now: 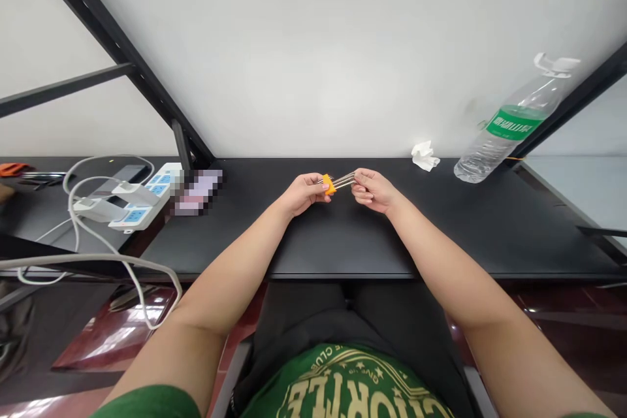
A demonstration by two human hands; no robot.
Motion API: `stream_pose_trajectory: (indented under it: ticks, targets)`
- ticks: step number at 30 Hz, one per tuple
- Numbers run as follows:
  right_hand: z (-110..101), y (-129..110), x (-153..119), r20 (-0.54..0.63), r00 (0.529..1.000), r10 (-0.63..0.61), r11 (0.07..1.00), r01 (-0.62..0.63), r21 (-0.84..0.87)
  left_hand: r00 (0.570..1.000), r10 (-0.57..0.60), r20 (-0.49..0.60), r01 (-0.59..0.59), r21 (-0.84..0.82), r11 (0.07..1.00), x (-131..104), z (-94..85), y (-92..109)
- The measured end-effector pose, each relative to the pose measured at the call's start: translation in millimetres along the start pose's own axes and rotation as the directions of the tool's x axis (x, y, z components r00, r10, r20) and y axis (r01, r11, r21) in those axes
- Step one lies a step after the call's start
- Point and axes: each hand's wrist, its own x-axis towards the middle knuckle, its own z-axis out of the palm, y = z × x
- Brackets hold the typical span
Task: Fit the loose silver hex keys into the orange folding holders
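Observation:
Above the middle of the black table, both hands hold one small item made of an orange piece [329, 185] with several thin metal rods [345, 180] passing through it. My left hand [307, 194] is closed on the orange piece, with its thumb and fingers pinching it. On the other side, my right hand [375, 190] pinches the far ends of the metal rods. The rods slant slightly upward to the right between the hands. Their tips are hidden under the right fingers.
A large water bottle [509, 127] leans at the back right, near a crumpled white tissue [425, 156]. At the left lie a power strip [147, 199] with white cables [105, 243] and a blurred pinkish item [198, 192]. Black frame bars [117, 49] rise on both sides.

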Motion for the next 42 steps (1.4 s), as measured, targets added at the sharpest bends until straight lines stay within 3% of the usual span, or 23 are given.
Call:
stream_pose_trajectory:
  ticks: [4, 8, 10, 13, 16, 18, 21, 24, 27, 38, 42]
  targets:
    - [-15.3, -8.8, 3.7, -0.173, 0.984, 0.037, 0.991, -0.014, 0.135, 0.984, 0.058, -0.171, -0.048, 0.061, 0.997, 1.7, -7.0, 2.7]
    - [-36.9, -14.3, 8.9, -0.264, 0.912, 0.313, 0.937, -0.251, 0.245, 0.969, 0.110, -0.221, -0.096, 0.071, 0.993, 2.1, -13.0, 5.0]
    - [-44.0, -13.8, 10.8, -0.278, 0.888, 0.366, 0.922, -0.305, 0.237, 0.969, 0.116, -0.220, -0.101, 0.078, 0.992, 2.1, -13.4, 5.1]
    - [-49.6, -8.4, 11.9, -0.367, 0.881, 0.299, 0.952, -0.301, 0.053, 0.971, 0.107, -0.216, -0.090, 0.086, 0.992, 2.1, -12.0, 4.0]
    - [-52.3, -1.1, 12.0, -0.472, 0.876, 0.100, 0.928, -0.253, -0.273, 0.973, 0.100, -0.206, -0.081, 0.096, 0.992, 1.9, -10.0, 3.0]
    - [-52.1, 1.4, 12.2, -0.499, 0.866, -0.008, 0.830, -0.273, -0.487, 0.975, 0.099, -0.199, -0.080, 0.105, 0.991, 1.8, -8.9, 2.7]
    - [-47.8, -0.7, 13.2, -0.507, 0.858, -0.079, 0.557, -0.384, -0.736, 0.977, 0.094, -0.194, -0.073, 0.114, 0.991, 1.6, -7.7, 2.4]
    - [-41.8, -6.1, 14.0, -0.488, 0.866, -0.112, 0.301, -0.439, -0.847, 0.978, 0.090, -0.190, -0.069, 0.116, 0.991, 1.5, -7.5, 2.4]
    - [-39.3, -10.8, 13.2, -0.459, 0.876, -0.148, 0.142, -0.440, -0.887, 0.980, 0.090, -0.177, -0.070, 0.115, 0.991, 1.2, -7.6, 2.4]
    - [-55.9, -28.7, -5.9, -0.463, 0.878, -0.123, -0.056, -0.472, -0.880, 0.982, 0.083, -0.168, -0.061, 0.130, 0.990, 1.2, -8.8, 1.1]
    - [-61.5, -32.2, -11.7, -0.375, 0.926, -0.052, -0.037, -0.377, -0.925, 0.985, 0.078, -0.154, -0.058, 0.128, 0.990, 2.2, -9.9, -0.4]
